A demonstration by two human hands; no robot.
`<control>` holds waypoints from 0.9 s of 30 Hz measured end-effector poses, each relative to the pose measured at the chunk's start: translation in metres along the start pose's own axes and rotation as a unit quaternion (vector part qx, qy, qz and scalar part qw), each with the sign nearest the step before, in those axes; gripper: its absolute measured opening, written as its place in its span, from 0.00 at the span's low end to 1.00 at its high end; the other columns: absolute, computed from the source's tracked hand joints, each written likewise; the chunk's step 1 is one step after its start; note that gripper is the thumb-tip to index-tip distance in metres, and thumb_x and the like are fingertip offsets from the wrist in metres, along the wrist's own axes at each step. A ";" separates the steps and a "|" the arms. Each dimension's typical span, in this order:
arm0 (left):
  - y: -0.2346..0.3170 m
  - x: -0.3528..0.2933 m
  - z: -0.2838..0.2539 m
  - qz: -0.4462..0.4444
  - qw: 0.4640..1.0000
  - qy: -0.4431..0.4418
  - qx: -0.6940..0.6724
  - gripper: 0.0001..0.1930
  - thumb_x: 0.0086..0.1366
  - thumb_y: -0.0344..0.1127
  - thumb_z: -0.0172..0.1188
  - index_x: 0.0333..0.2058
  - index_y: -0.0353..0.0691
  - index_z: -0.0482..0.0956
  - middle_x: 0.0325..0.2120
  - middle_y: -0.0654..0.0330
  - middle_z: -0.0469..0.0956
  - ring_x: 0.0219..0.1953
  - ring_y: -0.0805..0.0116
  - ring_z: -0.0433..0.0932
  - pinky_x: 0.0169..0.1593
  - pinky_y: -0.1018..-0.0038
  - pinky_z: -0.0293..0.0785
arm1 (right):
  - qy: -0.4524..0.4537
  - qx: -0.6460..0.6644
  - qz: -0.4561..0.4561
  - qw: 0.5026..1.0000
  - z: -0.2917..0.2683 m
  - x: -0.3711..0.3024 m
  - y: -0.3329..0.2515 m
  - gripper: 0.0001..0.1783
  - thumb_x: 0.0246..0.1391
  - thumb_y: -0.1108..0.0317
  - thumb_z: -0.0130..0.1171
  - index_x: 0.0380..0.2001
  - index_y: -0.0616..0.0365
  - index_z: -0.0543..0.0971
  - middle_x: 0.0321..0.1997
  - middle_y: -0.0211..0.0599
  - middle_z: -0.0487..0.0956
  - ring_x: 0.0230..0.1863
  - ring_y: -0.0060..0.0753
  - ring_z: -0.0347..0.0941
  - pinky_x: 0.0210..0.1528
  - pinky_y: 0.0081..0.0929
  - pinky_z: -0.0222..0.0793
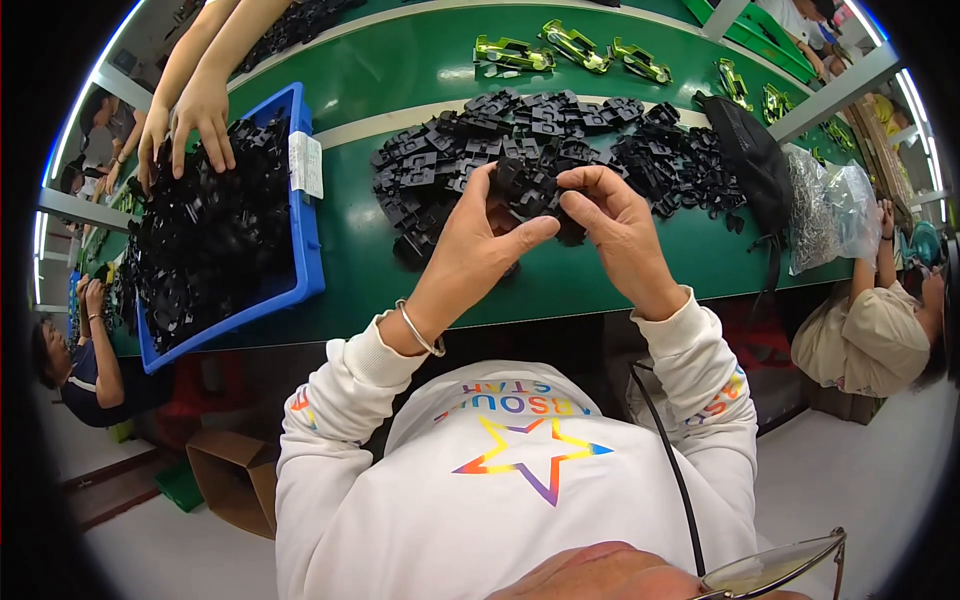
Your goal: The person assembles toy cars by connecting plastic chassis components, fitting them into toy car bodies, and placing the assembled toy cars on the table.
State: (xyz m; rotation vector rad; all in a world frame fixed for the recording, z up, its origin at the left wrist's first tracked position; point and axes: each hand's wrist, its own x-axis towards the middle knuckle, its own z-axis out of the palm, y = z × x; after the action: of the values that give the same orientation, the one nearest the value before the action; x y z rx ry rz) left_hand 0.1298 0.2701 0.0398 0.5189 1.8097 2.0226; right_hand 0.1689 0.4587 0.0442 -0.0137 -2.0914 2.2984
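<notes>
Over the near side of the pile, a black moulded plastic part [524, 187] is held up between my two hands. My left hand [474, 243] grips it from the left, thumb below and fingers behind. At its right edge my right hand [622, 232] is closed, thumb and forefinger pinched together. Whether a smaller piece sits in that pinch is hidden. Right behind my hands spreads a heap of similar black plastic parts [425, 165] on the green table [350, 255]. Smaller black pieces [690, 165] lie to the right of the heap.
At left, another person's hands [205, 120] reach into a blue crate [308, 255] full of black parts. Bright green plastic frames [575, 45] lie along the far side. A black bag [745, 155] and a clear plastic bag [825, 210] of small pieces lie at right. Other people work nearby.
</notes>
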 end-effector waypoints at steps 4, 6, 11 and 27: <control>-0.003 -0.004 0.003 0.041 0.999 0.027 0.019 0.34 0.58 0.35 0.70 0.56 0.32 0.60 0.35 0.60 0.77 0.33 0.77 0.76 0.34 0.80 0.75 | -0.013 0.050 -0.012 0.999 0.002 -0.003 0.000 0.15 0.60 0.70 0.62 0.48 0.62 0.76 0.43 0.27 0.78 0.40 0.15 0.74 0.43 0.14 0.71; -0.004 -0.006 0.004 0.045 0.998 0.037 0.036 0.33 0.57 0.34 0.69 0.56 0.32 0.60 0.35 0.60 0.77 0.32 0.77 0.76 0.34 0.80 0.75 | -0.014 0.043 -0.020 0.999 0.005 -0.004 -0.002 0.15 0.60 0.71 0.62 0.49 0.62 0.77 0.45 0.28 0.79 0.40 0.15 0.74 0.44 0.15 0.71; 0.005 -0.010 0.005 0.056 0.988 0.051 0.134 0.31 0.56 0.31 0.67 0.55 0.33 0.61 0.34 0.59 0.76 0.30 0.76 0.76 0.34 0.78 0.76 | -0.045 0.029 0.055 0.997 0.002 -0.003 0.002 0.13 0.58 0.73 0.62 0.47 0.64 0.80 0.41 0.32 0.81 0.39 0.18 0.76 0.44 0.18 0.73; -0.008 0.005 -0.029 0.062 0.996 0.050 0.049 0.30 0.61 0.31 0.66 0.59 0.33 0.63 0.41 0.57 0.77 0.37 0.74 0.78 0.39 0.76 0.79 | -0.010 -0.365 -0.210 0.907 0.039 0.004 -0.002 0.30 0.52 0.72 0.67 0.59 0.64 0.71 0.44 0.45 0.77 0.38 0.39 0.77 0.40 0.29 0.73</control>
State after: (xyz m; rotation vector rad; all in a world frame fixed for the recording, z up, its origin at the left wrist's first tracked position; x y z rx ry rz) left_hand 0.1106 0.2484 0.0288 0.5823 1.9898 2.0823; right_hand 0.1640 0.4202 0.0497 0.3962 -2.5157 1.2017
